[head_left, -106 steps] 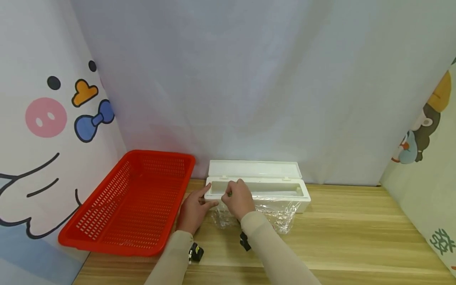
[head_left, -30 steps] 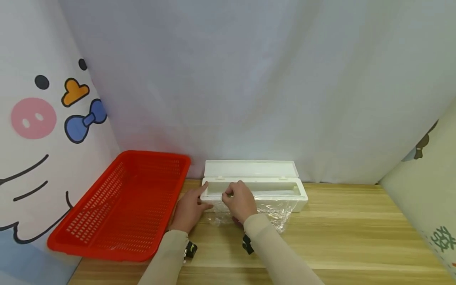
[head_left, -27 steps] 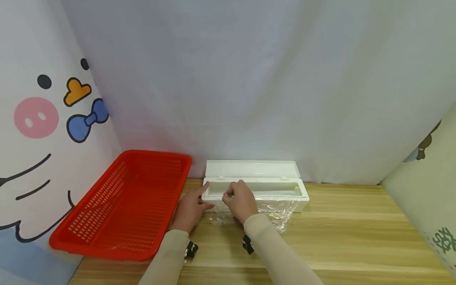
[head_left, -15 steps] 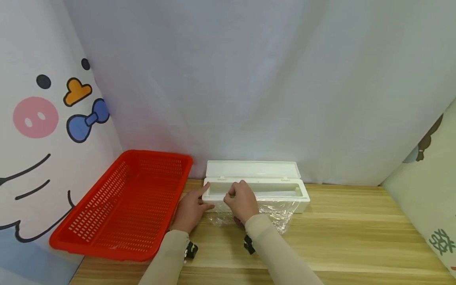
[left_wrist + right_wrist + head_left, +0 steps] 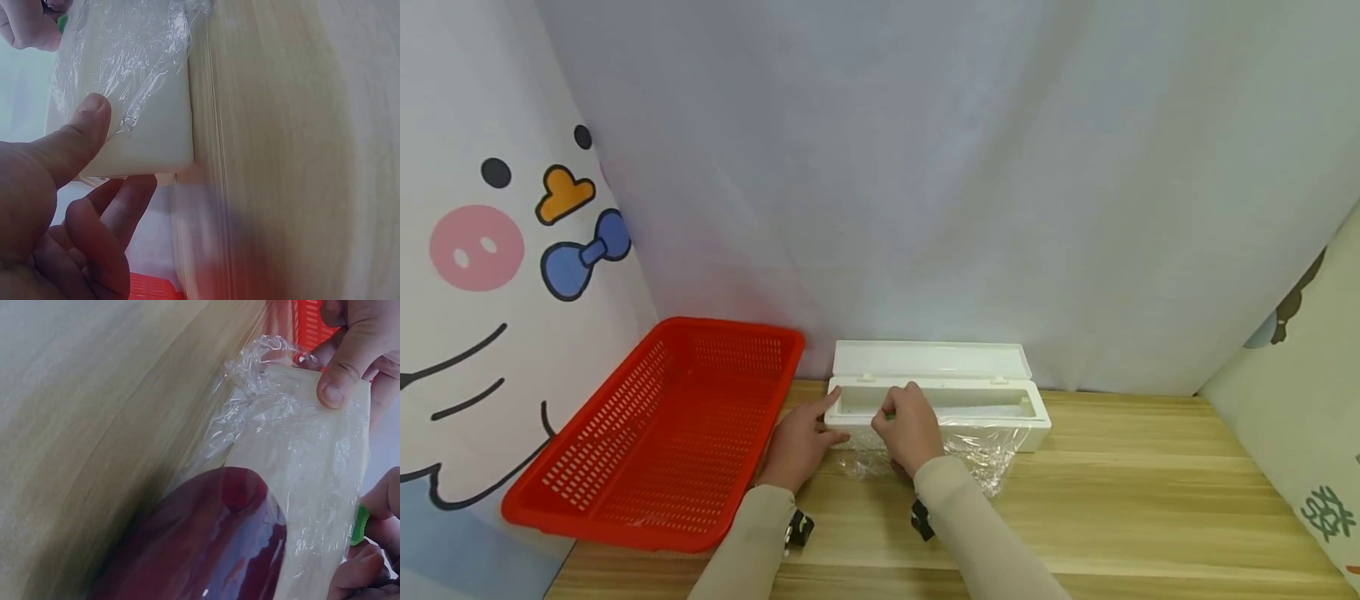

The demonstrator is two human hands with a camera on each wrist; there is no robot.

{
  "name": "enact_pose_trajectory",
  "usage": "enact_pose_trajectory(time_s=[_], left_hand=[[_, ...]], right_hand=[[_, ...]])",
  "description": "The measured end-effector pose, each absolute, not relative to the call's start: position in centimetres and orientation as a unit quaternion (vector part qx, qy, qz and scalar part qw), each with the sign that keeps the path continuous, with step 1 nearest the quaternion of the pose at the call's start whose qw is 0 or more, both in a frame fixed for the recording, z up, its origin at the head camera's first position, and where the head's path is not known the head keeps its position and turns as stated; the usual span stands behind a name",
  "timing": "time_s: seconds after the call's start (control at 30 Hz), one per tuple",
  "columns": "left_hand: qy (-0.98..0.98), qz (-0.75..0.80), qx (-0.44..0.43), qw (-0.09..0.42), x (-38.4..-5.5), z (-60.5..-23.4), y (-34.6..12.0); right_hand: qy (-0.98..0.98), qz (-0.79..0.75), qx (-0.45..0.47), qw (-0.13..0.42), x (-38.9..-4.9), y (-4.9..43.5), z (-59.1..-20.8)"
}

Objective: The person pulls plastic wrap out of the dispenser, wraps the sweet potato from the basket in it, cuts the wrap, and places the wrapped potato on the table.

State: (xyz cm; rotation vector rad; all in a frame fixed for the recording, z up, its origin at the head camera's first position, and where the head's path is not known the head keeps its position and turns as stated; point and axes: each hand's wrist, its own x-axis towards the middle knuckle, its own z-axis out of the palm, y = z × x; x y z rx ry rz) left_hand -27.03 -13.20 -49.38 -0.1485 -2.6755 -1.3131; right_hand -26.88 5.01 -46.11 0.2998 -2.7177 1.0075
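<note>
A long white cling film dispenser (image 5: pixel 1033 437) stands on the table with its lid (image 5: pixel 932 360) tipped back. Clear cling film (image 5: pixel 992 458) hangs crumpled over its front. My left hand (image 5: pixel 797 446) grips the dispenser's left end, thumb (image 5: pixel 90 119) pressing the film-covered front, other fingers round the end. At the front top edge, left of the middle, my right hand (image 5: pixel 912 429) pinches a small green slider (image 5: pixel 360 525). In the right wrist view, a glossy dark red rounded object (image 5: pixel 206 544) lies before the dispenser; the right forearm mostly hides it in the head view.
A red perforated plastic basket (image 5: pixel 685 450) stands to the left, close beside the left hand. Behind the dispenser hangs a pale curtain (image 5: pixel 925 208). The wooden table (image 5: pixel 1135 483) extends to the right, and printed cloth walls (image 5: pixel 460 350) flank it.
Over the earlier frames, the right hand has shifted slightly right along the dispenser's front edge, pinching the slider. The left hand keeps its grip; the head view has shifted a little.
</note>
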Motion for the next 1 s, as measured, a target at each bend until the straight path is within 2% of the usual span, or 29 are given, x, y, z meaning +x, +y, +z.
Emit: enact_pose_trajectory(time_s=[0.43,0.6,1.0], left_hand=[[-0.888,-0.452,-0.049,0.072,-27.3,-49.8,-12.5],[-0.894,-0.436,-0.072,0.071,-27.3,-50.3,-12.8],[-0.896,-0.435,-0.086,0.024,-25.8,-49.8,-13.2]], right_hand=[[-0.926,0.343,0.102,0.122,-27.2,6.0,-46.6],[-0.921,0.361,0.099,0.112,-27.3,6.1,-46.8],[-0.924,0.351,0.104,0.113,-27.7,6.1,-47.3]])
